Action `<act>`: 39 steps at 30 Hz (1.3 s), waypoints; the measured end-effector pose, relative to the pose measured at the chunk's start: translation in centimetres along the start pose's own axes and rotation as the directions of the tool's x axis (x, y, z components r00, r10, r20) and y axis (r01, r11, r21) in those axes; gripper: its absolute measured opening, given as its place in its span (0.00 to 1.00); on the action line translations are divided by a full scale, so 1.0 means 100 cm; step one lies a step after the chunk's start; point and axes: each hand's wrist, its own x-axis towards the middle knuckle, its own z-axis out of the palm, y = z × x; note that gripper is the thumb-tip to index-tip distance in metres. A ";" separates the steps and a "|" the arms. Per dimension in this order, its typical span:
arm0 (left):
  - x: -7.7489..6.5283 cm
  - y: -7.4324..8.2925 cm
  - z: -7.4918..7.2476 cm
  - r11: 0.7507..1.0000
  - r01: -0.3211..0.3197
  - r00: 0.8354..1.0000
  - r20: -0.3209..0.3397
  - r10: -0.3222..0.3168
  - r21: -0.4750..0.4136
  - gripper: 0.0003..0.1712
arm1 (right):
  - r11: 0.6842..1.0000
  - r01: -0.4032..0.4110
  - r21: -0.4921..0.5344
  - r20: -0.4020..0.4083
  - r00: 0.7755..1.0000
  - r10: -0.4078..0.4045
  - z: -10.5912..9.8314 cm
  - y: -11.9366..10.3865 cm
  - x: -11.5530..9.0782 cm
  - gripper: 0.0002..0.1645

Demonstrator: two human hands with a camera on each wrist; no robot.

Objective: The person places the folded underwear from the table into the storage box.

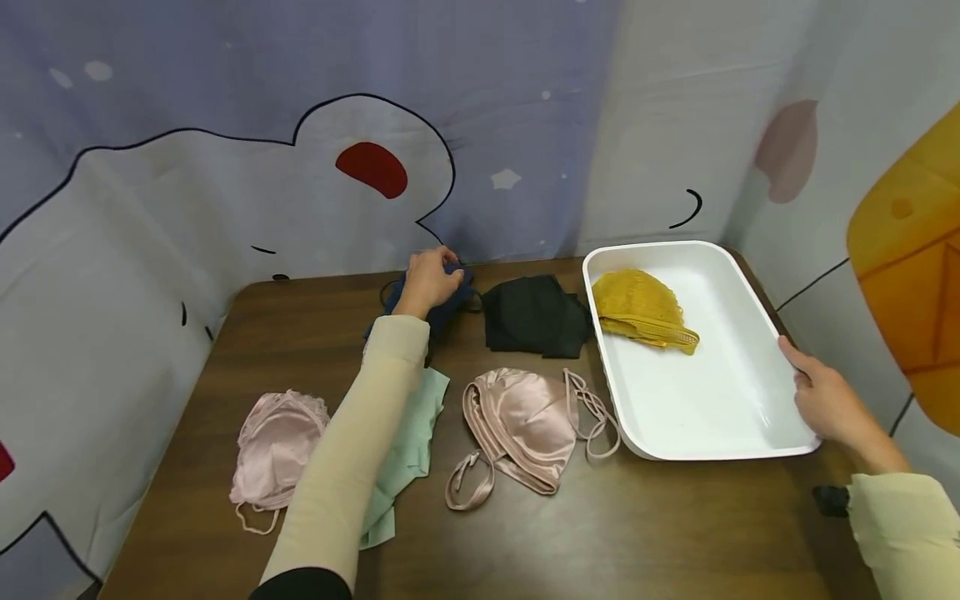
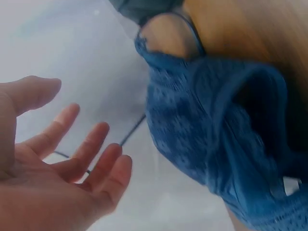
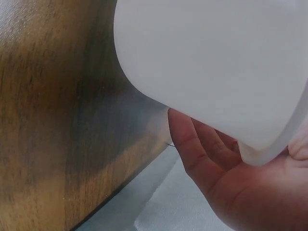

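Note:
At the table's far edge, my left hand (image 1: 431, 282) reaches over a navy lace bra (image 1: 447, 313). The left wrist view shows that hand's fingers (image 2: 91, 144) loosely bent and apart, with a gap between them and the bra's patterned cup (image 2: 175, 113). My right hand (image 1: 832, 406) grips the right rim of a white tray (image 1: 712, 404), thumb over the edge. From the right wrist view, fingers (image 3: 185, 137) curl beneath the tray's underside (image 3: 207, 57). A mustard-yellow lace bra (image 1: 637, 304) lies inside the tray, toward its left wall.
Between bra and tray sits a folded black garment (image 1: 534, 317). Nearer lie a rose satin garment with straps (image 1: 528, 421), a mint-green cloth (image 1: 408, 446) partly under my left arm, and a pale pink bra (image 1: 277, 454). Printed curtains (image 1: 525, 125) hang behind the wooden table (image 1: 600, 533).

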 end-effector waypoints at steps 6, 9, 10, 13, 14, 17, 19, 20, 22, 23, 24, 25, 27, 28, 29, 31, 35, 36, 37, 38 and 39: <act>0.001 -0.032 -0.009 0.986 0.163 0.986 0.033 -0.164 0.031 0.27 | 1.000 -0.008 0.001 -0.011 1.000 0.008 0.001 0.001 0.000 0.32; -0.003 -0.048 -0.011 0.967 0.251 0.966 0.057 -0.254 0.050 0.34 | 1.000 -0.006 -0.001 -0.014 1.000 0.006 0.001 0.001 0.000 0.32; -0.005 -0.053 -0.011 0.960 0.273 0.959 0.066 -0.277 0.054 0.36 | 1.000 -0.005 -0.001 -0.014 1.000 0.005 0.001 0.001 0.000 0.32; -0.007 -0.065 -0.010 0.951 0.308 0.946 0.089 -0.310 0.039 0.38 | 1.000 -0.003 -0.003 -0.014 1.000 0.003 0.000 0.000 -0.001 0.32; -0.008 -0.069 -0.009 0.950 0.310 0.946 0.095 -0.311 0.030 0.38 | 1.000 -0.003 -0.004 -0.013 1.000 0.003 0.000 0.000 -0.001 0.32; -0.007 -0.077 -0.007 0.951 0.308 0.944 0.121 -0.307 0.016 0.37 | 1.000 -0.009 -0.008 -0.004 1.000 0.009 -0.001 -0.001 -0.001 0.32; -0.007 -0.081 -0.004 0.953 0.304 0.944 0.130 -0.303 0.011 0.36 | 1.000 -0.012 -0.014 0.000 1.000 0.012 -0.001 -0.001 -0.001 0.32; -0.006 -0.083 -0.004 0.953 0.303 0.944 0.133 -0.302 0.009 0.37 | 1.000 -0.013 -0.017 0.002 1.000 0.013 0.000 -0.002 -0.001 0.32; -0.005 -0.085 -0.002 0.954 0.299 0.946 0.134 -0.296 0.000 0.37 | 1.000 -0.012 -0.015 0.003 1.000 0.012 0.000 -0.001 0.000 0.32; -0.004 -0.086 -0.002 0.955 0.296 0.947 0.131 -0.292 -0.008 0.37 | 1.000 -0.011 -0.017 0.001 1.000 0.011 0.000 -0.001 0.000 0.32; -0.004 -0.087 -0.001 0.956 0.294 0.949 0.128 -0.290 -0.019 0.38 | 1.000 -0.007 -0.018 -0.003 1.000 0.007 0.000 -0.001 0.000 0.32; -0.003 -0.087 0.000 0.956 0.292 0.950 0.125 -0.286 -0.030 0.38 | 1.000 -0.006 -0.015 -0.004 1.000 0.006 0.000 -0.001 0.000 0.32; -0.001 -0.089 0.000 0.957 0.287 0.953 0.115 -0.281 -0.047 0.38 | 1.000 -0.006 -0.017 -0.005 1.000 0.006 0.000 -0.001 0.001 0.32; -0.001 -0.091 0.001 0.956 0.286 0.954 0.108 -0.279 -0.057 0.37 | 1.000 -0.006 -0.021 -0.007 1.000 0.006 0.000 -0.002 0.001 0.32; -0.001 -0.092 0.001 0.957 0.284 0.956 0.101 -0.276 -0.066 0.37 | 1.000 -0.004 -0.024 -0.007 1.000 0.004 0.001 -0.002 0.002 0.32; 0.000 -0.095 0.002 0.958 0.276 0.959 0.086 -0.269 -0.079 0.36 | 1.000 -0.006 -0.025 -0.002 1.000 0.006 0.001 -0.003 0.002 0.32; 0.003 -0.098 0.004 0.965 0.244 0.969 0.070 -0.238 -0.096 0.34 | 0.999 -0.014 -0.029 0.000 1.000 0.014 0.001 -0.004 0.002 0.32; 0.004 -0.098 0.005 0.966 0.237 0.971 0.068 -0.231 -0.101 0.33 | 0.999 -0.017 -0.029 0.000 1.000 0.017 0.000 -0.004 0.001 0.32; 0.006 -0.098 0.005 0.968 0.225 0.973 0.068 -0.219 -0.107 0.32 | 0.999 -0.021 -0.032 -0.002 1.000 0.021 0.000 -0.003 0.001 0.32; 0.007 -0.097 0.006 0.970 0.214 0.976 0.066 -0.208 -0.115 0.31 | 0.999 -0.021 -0.033 -0.004 1.000 0.021 0.000 -0.003 0.001 0.32; 0.007 -0.097 0.007 0.971 0.203 0.978 0.064 -0.197 -0.122 0.30 | 0.999 -0.020 -0.033 -0.006 1.000 0.020 0.000 -0.002 0.001 0.32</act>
